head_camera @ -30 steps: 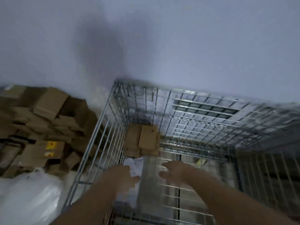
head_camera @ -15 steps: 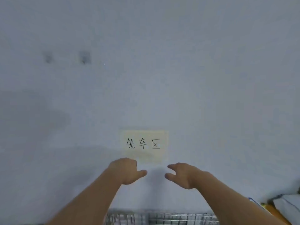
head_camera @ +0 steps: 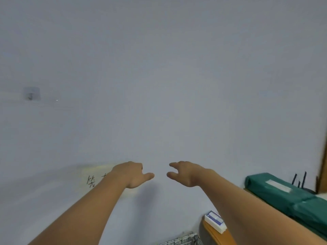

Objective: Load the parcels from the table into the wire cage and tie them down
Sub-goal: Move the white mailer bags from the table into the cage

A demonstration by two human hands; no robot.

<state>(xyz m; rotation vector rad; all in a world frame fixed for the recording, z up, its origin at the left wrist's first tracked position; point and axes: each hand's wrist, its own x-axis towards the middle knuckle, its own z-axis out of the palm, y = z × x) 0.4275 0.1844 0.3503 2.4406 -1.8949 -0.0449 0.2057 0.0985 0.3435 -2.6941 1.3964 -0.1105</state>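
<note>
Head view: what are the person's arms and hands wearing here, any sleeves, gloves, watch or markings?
Nothing that shows. The left hand and right hand are bare, without gloves or visible rings. Both forearms are bare from the wrist to the bottom edge of the picture; no sleeve, watch, band or marking appears. The picture is slightly soft, so fine detail could be missed.

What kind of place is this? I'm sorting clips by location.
Probably a small parcel sorting or storage room: green wrapped parcels on a table, a wire cage corner below, a handwritten paper sign on the bare wall.

An orange table point(head_camera: 215, 234) carries green parcels point(head_camera: 276, 191) and a white box point(head_camera: 215, 222).
</note>
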